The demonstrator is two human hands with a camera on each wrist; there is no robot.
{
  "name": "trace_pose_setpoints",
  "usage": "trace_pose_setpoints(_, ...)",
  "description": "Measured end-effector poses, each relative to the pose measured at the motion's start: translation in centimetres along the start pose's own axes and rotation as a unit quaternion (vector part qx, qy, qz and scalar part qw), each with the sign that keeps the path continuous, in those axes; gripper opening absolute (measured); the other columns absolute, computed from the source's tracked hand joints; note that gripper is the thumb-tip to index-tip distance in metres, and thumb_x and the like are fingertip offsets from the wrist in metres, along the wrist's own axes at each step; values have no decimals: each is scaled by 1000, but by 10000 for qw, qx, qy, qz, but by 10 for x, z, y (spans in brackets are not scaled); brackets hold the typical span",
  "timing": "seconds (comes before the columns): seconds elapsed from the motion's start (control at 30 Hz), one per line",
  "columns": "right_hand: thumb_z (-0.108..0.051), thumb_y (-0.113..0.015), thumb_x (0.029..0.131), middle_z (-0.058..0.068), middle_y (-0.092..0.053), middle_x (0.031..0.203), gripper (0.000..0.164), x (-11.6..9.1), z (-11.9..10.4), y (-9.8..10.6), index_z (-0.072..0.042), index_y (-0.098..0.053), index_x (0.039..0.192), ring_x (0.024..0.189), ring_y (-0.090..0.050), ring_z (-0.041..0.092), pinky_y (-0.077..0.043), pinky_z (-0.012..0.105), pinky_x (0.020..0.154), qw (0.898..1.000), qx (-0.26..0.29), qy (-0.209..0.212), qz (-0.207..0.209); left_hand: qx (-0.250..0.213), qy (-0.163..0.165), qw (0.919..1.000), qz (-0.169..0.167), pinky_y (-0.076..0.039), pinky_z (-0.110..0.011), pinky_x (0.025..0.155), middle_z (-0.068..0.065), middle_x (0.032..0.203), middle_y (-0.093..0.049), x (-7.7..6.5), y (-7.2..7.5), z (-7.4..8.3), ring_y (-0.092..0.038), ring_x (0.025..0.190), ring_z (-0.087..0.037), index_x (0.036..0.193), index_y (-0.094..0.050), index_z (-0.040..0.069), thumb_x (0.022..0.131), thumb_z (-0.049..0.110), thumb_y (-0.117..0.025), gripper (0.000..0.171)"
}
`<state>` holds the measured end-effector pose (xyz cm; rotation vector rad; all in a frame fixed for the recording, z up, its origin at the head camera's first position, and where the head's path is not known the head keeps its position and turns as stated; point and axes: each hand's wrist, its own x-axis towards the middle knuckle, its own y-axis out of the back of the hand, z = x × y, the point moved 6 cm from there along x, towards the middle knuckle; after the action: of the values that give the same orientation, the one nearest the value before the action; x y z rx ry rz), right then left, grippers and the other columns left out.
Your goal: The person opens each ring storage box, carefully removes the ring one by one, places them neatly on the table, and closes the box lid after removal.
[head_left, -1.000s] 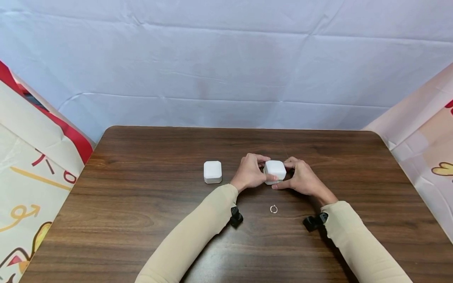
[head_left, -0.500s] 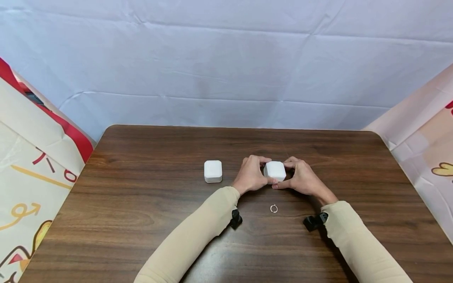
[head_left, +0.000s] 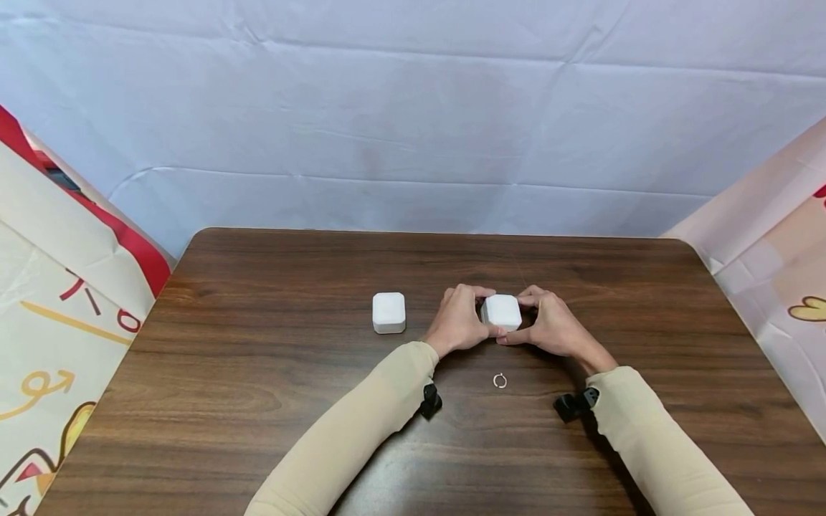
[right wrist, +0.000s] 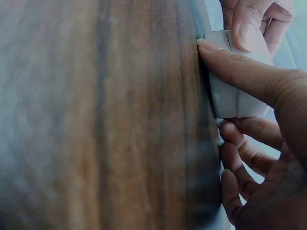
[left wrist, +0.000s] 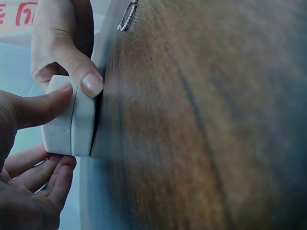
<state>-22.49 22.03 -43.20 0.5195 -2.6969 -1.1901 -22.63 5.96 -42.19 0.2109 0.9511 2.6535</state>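
A small white jewelry box (head_left: pixel 501 311) with rounded corners sits on the table, gripped from both sides. From its left, my left hand (head_left: pixel 459 321) holds the upper half, thumb on the front and fingers behind. My right hand (head_left: pixel 551 326) holds the lower half in the same way from the right. In the left wrist view, a thin seam runs between the two halves of the box (left wrist: pixel 58 132), which lie together. The inside is hidden. Nearer the front lies a small shiny ring (head_left: pixel 495 382) with a gap in its band.
A second white box (head_left: pixel 388 312), closed and alike, stands left of my left hand. All this is on a dark wooden table (head_left: pixel 258 344). Behind the table hangs a pale cloth (head_left: pixel 413 129), with printed sheets at either side.
The box's upper half has come down level onto the lower half, and my left hand has lowered slightly with it. The right hand, ring and second box have stayed in place.
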Motion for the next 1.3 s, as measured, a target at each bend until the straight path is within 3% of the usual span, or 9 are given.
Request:
trace_pose_setpoints(0.7, -32, -96, 70, 8, -64, 107, 62, 0, -1, 0, -1, -74, 119, 97, -58, 27, -43, 41, 82, 9999, -153, -64, 11, 106, -72, 9999, -68, -51, -26, 86, -7, 121, -71, -2, 1, 1, -66, 105, -20, 133, -66, 6, 73, 25, -94, 69)
trace_pose_setpoints(0.87, -34, -96, 70, 9, -64, 107, 63, 0, -1, 0, 0, -74, 119, 98, -59, 28, -43, 42, 82, 9997, -239, -54, 42, 231, -6, 9997, -110, -48, -30, 99, -9, 132, -66, -4, 5, 2, -60, 121, -24, 136, -64, 6, 70, 29, -96, 77)
trace_pose_setpoints(1.0, -36, -95, 70, 9, -64, 107, 63, 0, -2, 0, -1, -74, 118, 97, -59, 28, -43, 42, 81, 9995, -309, -37, 57, 301, 21, 9994, -170, -44, -32, 106, -9, 136, -64, -7, 14, 4, -56, 128, -26, 137, -62, 4, 71, 29, -96, 79)
trace_pose_setpoints(1.3, -36, -96, 70, 8, -63, 106, 60, -1, -3, 0, -2, -75, 114, 95, -59, 27, -41, 41, 79, 9993, -376, -12, 85, 78, 163, 9998, 52, -47, -35, 100, -7, 132, -65, -19, 56, 9, -59, 123, -26, 140, -60, 4, 77, 19, -91, 72)
